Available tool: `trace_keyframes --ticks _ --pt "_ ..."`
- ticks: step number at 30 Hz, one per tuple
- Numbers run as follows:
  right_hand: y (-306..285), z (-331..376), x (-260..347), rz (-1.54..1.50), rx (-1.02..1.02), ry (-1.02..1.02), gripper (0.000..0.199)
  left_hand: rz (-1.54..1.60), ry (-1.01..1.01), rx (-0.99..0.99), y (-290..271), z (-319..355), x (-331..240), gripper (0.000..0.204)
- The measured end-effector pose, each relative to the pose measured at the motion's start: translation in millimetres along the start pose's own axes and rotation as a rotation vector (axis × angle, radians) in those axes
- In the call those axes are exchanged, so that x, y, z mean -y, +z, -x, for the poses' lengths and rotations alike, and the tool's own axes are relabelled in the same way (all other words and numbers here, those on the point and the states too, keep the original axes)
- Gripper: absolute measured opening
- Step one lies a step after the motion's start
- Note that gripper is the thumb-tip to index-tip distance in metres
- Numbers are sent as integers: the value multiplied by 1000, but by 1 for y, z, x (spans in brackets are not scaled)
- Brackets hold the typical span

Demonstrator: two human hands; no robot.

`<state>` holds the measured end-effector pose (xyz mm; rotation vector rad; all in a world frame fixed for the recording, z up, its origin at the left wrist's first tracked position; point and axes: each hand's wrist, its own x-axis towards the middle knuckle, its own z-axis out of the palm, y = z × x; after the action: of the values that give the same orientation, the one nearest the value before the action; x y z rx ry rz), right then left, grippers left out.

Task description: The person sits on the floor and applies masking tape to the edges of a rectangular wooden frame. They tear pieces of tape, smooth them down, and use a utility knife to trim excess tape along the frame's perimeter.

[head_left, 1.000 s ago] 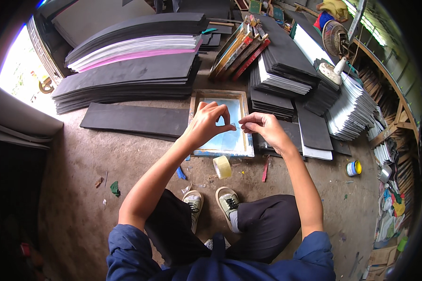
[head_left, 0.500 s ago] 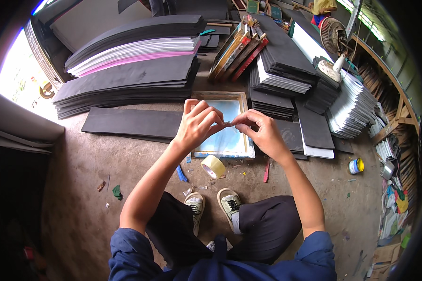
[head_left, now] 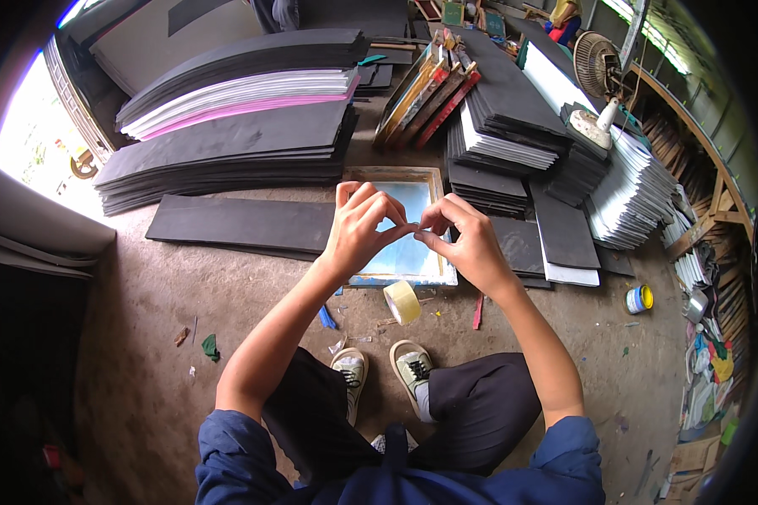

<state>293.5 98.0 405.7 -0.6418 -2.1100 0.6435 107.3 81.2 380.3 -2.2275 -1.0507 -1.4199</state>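
Observation:
In front of me, over the frame, my left hand [head_left: 364,225] and my right hand [head_left: 465,234] meet with thumb and forefinger pinched. Between their fingertips is a tiny bit of what looks like the clear end of packing tape, mostly hidden by the fingers. Below them is a roll of clear yellowish packing tape [head_left: 402,303], tilted; it seems to hang from the pinched end, though the strip itself hardly shows. Behind the hands a wooden-edged screen frame [head_left: 437,189] with pale blue mesh lies on the floor.
Stacks of black foam sheets [head_left: 227,139] stand at the left, more stacks [head_left: 513,109] at the right. Several used frames [head_left: 425,93] lean together at the back. A fan [head_left: 596,76] and a yellow-blue tin [head_left: 639,299] are on the right. Scraps dot the concrete floor [head_left: 160,362].
The tape roll has swung a little to the right and turned. My left hand has moved slightly right, closing up to my right hand, so the fingertips now touch or nearly touch.

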Motion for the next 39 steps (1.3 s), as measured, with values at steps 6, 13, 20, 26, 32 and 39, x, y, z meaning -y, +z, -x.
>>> trace_keyframes --ticks 6,13,20,26,32,39 --pt "-4 0 0 38 124 17 18 -11 55 95 0 1 6 29" --pt "-11 4 -11 127 60 49 17 -28 -127 113 -11 3 30 27" --pt "-9 1 -28 -283 -52 358 19 -2 75 109 -9 -2 17 31" --pt "2 2 -26 -110 19 144 33 -11 15 112 -6 0 18 29" --pt "12 1 -34 -251 -76 179 35 56 -145 96 -4 -5 11 27" --pt "9 -2 -17 -43 -242 75 32 60 -283 103 -6 -19 -4 28"
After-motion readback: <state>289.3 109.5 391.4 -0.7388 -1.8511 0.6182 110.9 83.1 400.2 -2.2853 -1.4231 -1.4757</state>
